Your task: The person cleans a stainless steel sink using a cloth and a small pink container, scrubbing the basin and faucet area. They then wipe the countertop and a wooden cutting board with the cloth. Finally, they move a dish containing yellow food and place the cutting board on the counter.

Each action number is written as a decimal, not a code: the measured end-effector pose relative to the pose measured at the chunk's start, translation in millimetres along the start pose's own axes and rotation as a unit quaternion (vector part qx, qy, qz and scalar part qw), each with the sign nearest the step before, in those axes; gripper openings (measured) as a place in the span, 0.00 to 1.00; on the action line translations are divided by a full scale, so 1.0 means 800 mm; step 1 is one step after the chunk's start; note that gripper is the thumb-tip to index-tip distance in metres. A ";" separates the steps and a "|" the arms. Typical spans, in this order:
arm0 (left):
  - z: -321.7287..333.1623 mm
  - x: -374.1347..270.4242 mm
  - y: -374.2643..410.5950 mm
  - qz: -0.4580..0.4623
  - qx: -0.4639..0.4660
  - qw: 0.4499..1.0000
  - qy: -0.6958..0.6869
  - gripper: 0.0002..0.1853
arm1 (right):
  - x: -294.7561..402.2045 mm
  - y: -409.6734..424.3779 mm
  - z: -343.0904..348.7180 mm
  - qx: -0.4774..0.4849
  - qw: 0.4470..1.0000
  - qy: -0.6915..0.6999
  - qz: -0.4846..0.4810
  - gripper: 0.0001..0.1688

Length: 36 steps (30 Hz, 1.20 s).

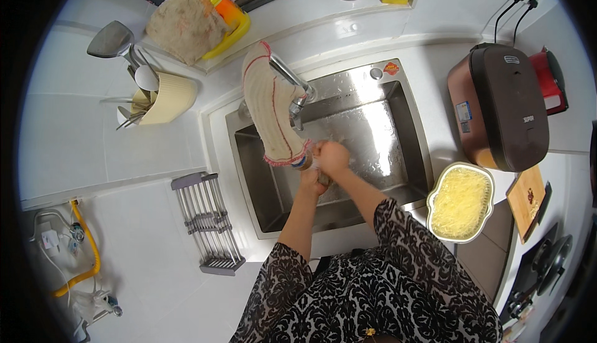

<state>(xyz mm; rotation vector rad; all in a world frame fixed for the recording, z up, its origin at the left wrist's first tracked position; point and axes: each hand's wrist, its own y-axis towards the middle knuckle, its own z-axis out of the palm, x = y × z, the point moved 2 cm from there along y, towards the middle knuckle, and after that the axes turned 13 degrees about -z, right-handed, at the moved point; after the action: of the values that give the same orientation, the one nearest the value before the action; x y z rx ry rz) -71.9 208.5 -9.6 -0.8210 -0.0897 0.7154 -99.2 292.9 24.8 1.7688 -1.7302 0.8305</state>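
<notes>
Both of my hands meet under the faucet (pixel 298 103), above the stainless-steel sink (pixel 410 130). My right hand (pixel 332 158) is closed in a fist, blurred by motion, beside the faucet's end. Just below it, my left hand (pixel 313 180) is curled around a small brownish item (pixel 323 179), mostly hidden by the fingers; I cannot tell what it is. Running water seems to pass over them. A cream cloth with red edging (pixel 275 110) drapes over the faucet, its lower hem close to my hands. Whether my right hand grips anything is hidden.
A basket of pale yellow shreds (pixel 429 207) stands right of the sink, with a rice cooker (pixel 508 105) behind it. A cutting board (pixel 522 198) lies farther right. Left are a metal rack (pixel 207 224) and a utensil holder (pixel 175 98). A rag (pixel 186 26) hangs by a yellow bottle (pixel 228 9).
</notes>
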 end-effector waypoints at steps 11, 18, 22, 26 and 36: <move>-0.021 -0.019 -0.029 0.006 -0.136 0.991 0.007 0.22 | -0.058 -0.004 0.025 -0.055 0.938 0.309 0.144 0.24; -0.011 -0.009 -0.035 0.012 0.154 0.988 0.031 0.19 | 0.061 -0.065 0.041 0.075 0.996 0.053 0.018 0.19; -0.029 -0.019 -0.033 0.004 0.132 0.991 0.005 0.19 | 0.090 -0.081 -0.010 0.090 0.988 0.125 0.005 0.20; -0.043 -0.023 -0.027 0.016 0.105 0.994 -0.008 0.18 | 0.108 -0.094 -0.026 0.137 0.978 0.107 -0.113 0.21; -0.082 -0.007 0.026 0.070 0.069 0.994 -0.052 0.16 | 0.056 -0.017 -0.003 -0.010 1.000 0.009 0.002 0.13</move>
<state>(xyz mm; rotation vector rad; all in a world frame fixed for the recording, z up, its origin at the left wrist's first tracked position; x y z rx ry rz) -65.5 172.5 -68.0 -0.6621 -0.0754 0.8859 -86.2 265.0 59.8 1.7397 -1.7251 0.8275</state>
